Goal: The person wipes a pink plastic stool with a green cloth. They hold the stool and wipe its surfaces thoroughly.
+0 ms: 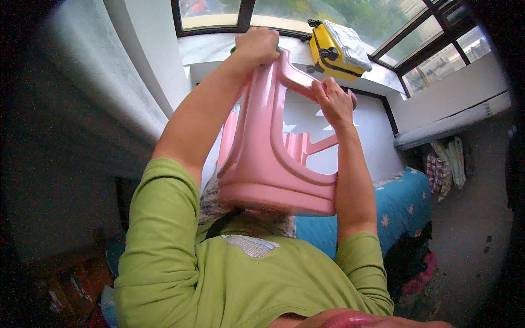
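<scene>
A pink plastic stool [256,135] is held up in front of my chest, tipped with its legs pointing away from me and its seat end towards my body. My left hand [257,46] is wrapped over the far end of one leg. Slivers of something green [278,48] show at the edges of that hand; most of it is hidden, so I cannot tell what it is. My right hand [334,100] grips the crossbar between two legs, with the thumb and fingers closed around it.
Beyond the stool, a yellow suitcase [334,53] with black wheels lies on the white windowsill [209,49], a folded light cloth [348,45] on top. A pale curtain [110,74] hangs at left. Blue leaf-patterned bedding [404,201] is at right, with hanging clothes [449,166] beyond.
</scene>
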{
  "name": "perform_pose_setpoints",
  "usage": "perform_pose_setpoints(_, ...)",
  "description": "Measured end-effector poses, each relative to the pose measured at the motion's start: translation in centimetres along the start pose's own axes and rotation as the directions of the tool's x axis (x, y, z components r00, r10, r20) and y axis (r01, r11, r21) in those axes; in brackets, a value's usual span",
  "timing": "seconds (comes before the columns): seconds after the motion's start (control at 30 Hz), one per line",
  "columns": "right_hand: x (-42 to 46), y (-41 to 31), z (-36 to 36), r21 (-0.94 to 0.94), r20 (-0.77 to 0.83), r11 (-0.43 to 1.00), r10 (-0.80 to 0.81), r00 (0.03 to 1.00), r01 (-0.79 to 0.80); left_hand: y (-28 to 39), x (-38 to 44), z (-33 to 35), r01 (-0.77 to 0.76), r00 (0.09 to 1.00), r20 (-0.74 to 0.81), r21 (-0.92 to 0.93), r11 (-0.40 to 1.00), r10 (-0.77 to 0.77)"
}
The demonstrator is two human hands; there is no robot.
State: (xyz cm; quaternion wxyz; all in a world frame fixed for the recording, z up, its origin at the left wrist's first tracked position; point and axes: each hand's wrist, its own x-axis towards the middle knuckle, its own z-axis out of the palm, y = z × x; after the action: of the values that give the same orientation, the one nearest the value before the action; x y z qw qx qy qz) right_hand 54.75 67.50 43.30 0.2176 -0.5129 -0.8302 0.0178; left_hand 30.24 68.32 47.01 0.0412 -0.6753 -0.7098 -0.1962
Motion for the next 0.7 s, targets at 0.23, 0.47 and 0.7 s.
perform_pose_setpoints(0.23,0.0,-0.4,-0.4,0.019,-0.011,0.999,0.040,0.999,-0.040,-1.7,-1.4,3.5,-0.022,0.930,-0.360,-0.267,0.963,-0.079)
perform_pose_setpoints(0.47,-0.3,1.2,0.9,-0.034,-0.114,0.987,-0.159,0.981,0.156,-1.1,-4.1,3.2,-0.253,0.701,-0.694,-0.460,0.851,-0.167)
perform_pose_setpoints(0.7,-0.6,-0.7,-0.4,-0.029,-0.024,1.000,0.011,1.000,-0.011,2.0,-5.3,1.3,-0.268,0.917,-0.383,-0.393,0.880,0.108)
